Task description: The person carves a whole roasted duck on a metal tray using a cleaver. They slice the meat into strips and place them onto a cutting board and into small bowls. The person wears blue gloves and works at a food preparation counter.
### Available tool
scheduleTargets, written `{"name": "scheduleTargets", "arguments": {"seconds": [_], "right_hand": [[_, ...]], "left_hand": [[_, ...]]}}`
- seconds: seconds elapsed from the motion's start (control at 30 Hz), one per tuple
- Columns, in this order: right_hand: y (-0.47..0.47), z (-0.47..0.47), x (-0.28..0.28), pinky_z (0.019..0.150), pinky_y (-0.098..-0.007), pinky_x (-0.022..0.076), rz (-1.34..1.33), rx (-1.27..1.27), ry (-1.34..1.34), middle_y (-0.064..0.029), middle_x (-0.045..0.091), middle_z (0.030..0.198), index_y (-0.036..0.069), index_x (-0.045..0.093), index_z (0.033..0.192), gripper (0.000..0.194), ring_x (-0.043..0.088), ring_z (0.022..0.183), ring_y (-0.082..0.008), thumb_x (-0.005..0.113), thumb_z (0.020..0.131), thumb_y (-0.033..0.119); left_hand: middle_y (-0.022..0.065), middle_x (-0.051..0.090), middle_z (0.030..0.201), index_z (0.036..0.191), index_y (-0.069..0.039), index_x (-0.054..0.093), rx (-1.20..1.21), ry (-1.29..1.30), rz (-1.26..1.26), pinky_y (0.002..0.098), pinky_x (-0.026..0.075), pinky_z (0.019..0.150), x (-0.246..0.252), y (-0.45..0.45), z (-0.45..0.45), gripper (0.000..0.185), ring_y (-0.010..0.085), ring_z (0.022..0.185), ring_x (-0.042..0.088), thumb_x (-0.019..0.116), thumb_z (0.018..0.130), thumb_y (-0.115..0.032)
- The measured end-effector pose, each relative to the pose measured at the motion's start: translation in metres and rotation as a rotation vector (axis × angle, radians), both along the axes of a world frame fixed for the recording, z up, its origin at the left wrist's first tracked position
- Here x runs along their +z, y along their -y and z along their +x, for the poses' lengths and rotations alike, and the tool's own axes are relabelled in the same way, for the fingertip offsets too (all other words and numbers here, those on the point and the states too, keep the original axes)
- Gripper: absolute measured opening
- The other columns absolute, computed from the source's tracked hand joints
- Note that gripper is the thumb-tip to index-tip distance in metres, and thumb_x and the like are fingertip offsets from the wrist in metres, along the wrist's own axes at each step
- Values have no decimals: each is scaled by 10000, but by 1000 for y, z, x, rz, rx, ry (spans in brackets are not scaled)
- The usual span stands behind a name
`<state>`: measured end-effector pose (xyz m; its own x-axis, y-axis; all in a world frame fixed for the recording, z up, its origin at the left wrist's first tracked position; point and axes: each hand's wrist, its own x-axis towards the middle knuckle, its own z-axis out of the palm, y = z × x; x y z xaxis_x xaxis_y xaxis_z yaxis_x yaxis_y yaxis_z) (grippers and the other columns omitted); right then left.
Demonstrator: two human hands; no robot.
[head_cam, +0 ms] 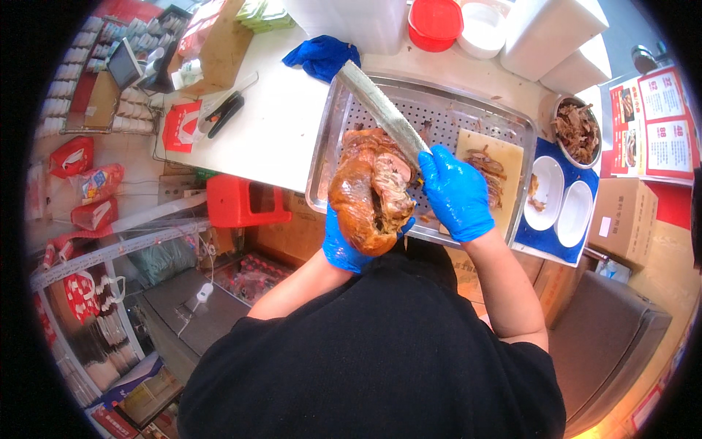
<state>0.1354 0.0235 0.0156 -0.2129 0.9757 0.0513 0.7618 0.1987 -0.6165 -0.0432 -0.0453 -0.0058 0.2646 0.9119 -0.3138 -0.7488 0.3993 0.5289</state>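
A large piece of browned roast meat [359,189], its cut side showing pale flesh, is held up over the near left part of a perforated metal tray [524,123]. Under and around its lower end is my left hand [343,241] in a blue glove, partly hidden by the meat. My right hand [458,195], gloved too, grips a long knife [384,110] with a wide blade; the handle is hidden in my fist. The blade slants to the upper left, above the meat's far end. Sliced meat [488,170] rests on a pale cutting board [509,164] in the tray.
Right of the tray, a blue cloth [554,148] bears two white oval dishes [548,203] [573,214]. A bowl of meat scraps [576,131] stands behind them. A blue rag [323,57], red tub [435,24] and white containers [554,38] line the back. Black-handled tongs [226,112] lie left.
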Motion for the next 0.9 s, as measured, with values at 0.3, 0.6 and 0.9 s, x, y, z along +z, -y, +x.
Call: {"name": "scheduleTargets", "arguments": {"seconds": [0.3, 0.6, 0.9], "right_hand": [[16, 20, -19, 566, -449, 523, 100, 204, 94, -171, 648, 813, 71, 603, 952, 190, 655, 683, -348, 521, 981, 241], [27, 38, -24, 534, -419, 515, 203, 400, 172, -131, 606, 855, 114, 595, 1054, 154, 657, 674, -310, 532, 970, 227], [25, 30, -8, 624, -461, 525, -251, 149, -22, -187, 680, 800, 106, 656, 1022, 392, 673, 747, -369, 530, 946, 470]], "left_hand": [[108, 490, 1327, 1417, -130, 340, 6, -366, 121, 416, 488, 1018, -8, -1, 6, 500, 243, 1212, 533, 547, 985, -275], [114, 482, 1349, 1420, -105, 344, 22, 91, 10, 386, 467, 1041, -9, -4, 5, 471, 239, 1216, 517, 523, 1008, -248], [111, 506, 1345, 1427, -116, 366, 38, 20, 24, 416, 484, 1038, -13, -6, 6, 450, 254, 1228, 536, 489, 1024, -275]]}}
